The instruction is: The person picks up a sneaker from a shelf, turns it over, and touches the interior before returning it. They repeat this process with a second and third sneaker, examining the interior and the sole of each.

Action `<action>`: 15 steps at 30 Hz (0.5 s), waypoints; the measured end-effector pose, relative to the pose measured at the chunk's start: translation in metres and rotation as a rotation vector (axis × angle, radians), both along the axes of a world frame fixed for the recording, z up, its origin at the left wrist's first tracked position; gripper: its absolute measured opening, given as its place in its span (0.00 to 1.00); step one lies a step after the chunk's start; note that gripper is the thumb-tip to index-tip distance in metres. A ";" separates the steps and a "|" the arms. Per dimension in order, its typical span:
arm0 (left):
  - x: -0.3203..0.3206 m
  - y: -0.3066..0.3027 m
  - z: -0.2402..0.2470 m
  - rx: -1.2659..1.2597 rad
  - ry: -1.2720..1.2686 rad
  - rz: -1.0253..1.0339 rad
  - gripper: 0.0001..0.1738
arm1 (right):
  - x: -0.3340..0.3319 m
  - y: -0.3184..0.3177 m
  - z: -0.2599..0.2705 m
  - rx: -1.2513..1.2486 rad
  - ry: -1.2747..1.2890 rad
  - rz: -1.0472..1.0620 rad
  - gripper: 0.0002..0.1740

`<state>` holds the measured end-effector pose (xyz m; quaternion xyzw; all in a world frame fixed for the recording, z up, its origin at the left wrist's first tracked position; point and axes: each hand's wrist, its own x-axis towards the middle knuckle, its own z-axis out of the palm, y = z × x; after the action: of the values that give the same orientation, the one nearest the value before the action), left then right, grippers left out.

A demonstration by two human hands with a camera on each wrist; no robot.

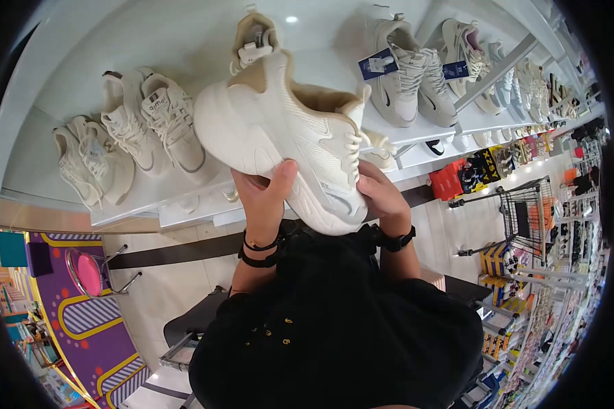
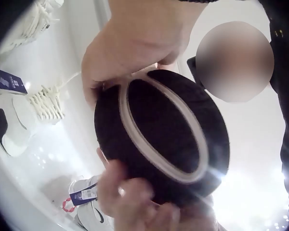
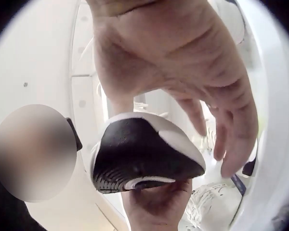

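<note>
A chunky white sneaker (image 1: 300, 146) with beige lining is held up, tilted, before the shelf. My left hand (image 1: 262, 198) grips its midsole, thumb on the near side and the other fingers mostly hidden. Its black sole (image 2: 164, 130) with a pale oval groove faces the left wrist camera. At the front of the sneaker my right hand (image 1: 385, 194) rests its thumb near the laces. In the right wrist view, the right hand's other fingers (image 3: 236, 130) hang spread and loosely bent, apart from the sole.
White sneakers (image 1: 167, 119) line the shelf (image 1: 136, 201), with a single sneaker (image 1: 252, 41) behind the held one. Tagged grey-white sneakers (image 1: 402, 75) stand to the right. A shopping cart (image 1: 525, 211), shoe boxes (image 1: 447, 180) and a pink stool (image 1: 87, 273) are farther off.
</note>
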<state>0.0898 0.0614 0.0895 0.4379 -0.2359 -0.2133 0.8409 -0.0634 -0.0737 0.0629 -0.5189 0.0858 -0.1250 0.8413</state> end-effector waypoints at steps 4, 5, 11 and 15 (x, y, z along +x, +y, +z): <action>0.011 0.017 0.003 0.052 0.102 -0.058 0.43 | 0.022 0.027 0.024 -0.107 -0.313 -0.275 0.54; 0.014 0.021 0.000 0.052 0.114 -0.075 0.43 | 0.024 0.032 0.031 -0.061 -0.332 -0.306 0.58; 0.023 0.045 -0.010 0.090 -0.025 -0.082 0.43 | 0.056 0.070 0.056 -0.183 -0.085 -0.500 0.52; 0.036 0.063 -0.006 0.080 -0.067 -0.160 0.43 | 0.064 0.081 0.049 -0.361 -0.017 -0.548 0.44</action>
<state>0.1255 0.1242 0.0832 0.4577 -0.2896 -0.2741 0.7947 0.0009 0.0076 0.1119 -0.6164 0.1916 -0.3641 0.6714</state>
